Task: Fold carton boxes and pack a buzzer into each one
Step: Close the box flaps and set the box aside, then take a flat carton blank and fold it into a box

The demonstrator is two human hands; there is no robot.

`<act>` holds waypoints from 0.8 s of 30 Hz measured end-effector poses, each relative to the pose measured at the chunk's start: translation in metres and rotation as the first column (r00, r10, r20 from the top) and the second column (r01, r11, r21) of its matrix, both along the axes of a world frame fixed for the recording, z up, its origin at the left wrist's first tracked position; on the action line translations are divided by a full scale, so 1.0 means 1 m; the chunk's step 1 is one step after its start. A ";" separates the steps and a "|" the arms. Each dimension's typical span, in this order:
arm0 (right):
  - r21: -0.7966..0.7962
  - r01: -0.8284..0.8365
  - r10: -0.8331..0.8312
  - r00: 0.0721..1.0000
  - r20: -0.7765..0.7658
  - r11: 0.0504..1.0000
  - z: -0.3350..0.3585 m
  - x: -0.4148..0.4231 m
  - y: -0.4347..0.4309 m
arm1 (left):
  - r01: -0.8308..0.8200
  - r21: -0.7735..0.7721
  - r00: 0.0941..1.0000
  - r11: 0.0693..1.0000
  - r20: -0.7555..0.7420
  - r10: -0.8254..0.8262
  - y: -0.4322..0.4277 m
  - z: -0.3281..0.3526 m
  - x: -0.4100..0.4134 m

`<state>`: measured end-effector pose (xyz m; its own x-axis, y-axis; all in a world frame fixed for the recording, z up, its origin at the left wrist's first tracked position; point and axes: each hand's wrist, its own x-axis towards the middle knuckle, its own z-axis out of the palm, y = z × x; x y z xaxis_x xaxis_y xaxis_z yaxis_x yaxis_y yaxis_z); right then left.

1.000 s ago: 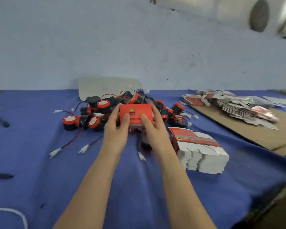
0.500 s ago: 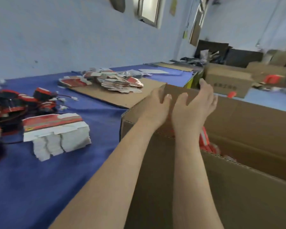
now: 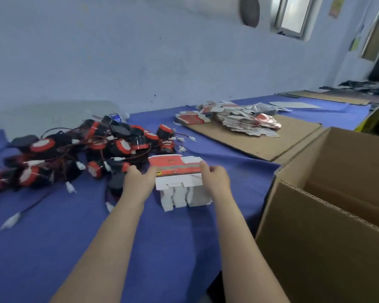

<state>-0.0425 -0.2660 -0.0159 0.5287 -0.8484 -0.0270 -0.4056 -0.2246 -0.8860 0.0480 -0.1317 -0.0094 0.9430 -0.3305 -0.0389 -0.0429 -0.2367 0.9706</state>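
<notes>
A stack of flat red-and-white cartons [image 3: 179, 171] lies on the blue cloth in the middle. My left hand [image 3: 138, 182] is at the stack's left end, its thumb on the edge of the top carton. At the right end, my right hand [image 3: 216, 179] has one finger on the top carton's edge and the other fingers curled. Both hands seem to pinch that top carton. Left of the stack sits a heap of black-and-red buzzers [image 3: 85, 147] with tangled wires and white plugs.
A large open cardboard box [image 3: 328, 215] stands at the right, against the table edge. Farther back right, a cardboard sheet [image 3: 293, 136] carries another loose pile of flat cartons [image 3: 245, 121]. The wall runs behind the table.
My hands carried a folded red carton from the buzzer heap to the big box at the right, came away without it, and now sit at the stack of flat cartons.
</notes>
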 end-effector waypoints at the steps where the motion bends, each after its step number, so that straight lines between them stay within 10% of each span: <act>1: -0.018 -0.001 0.000 0.999 -0.054 1.000 -0.003 0.005 -0.002 | 0.048 0.033 0.998 0.998 -0.035 -0.047 0.002 -0.004 0.001; 6: -0.116 0.009 -0.030 0.982 -0.186 0.993 -0.008 0.010 -0.003 | 0.193 0.073 0.981 0.978 -0.001 -0.194 -0.011 -0.011 -0.006; 24: -0.184 0.125 -0.070 0.957 0.281 0.975 0.010 0.012 0.017 | 0.044 -0.281 0.998 0.959 -0.022 -0.053 -0.020 -0.003 -0.005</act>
<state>-0.0304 -0.2493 -0.0058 0.4066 -0.8699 0.2793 -0.1848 -0.3777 -0.9073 0.0430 -0.1514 -0.0124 0.9254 -0.3774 0.0349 -0.0186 0.0470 0.9987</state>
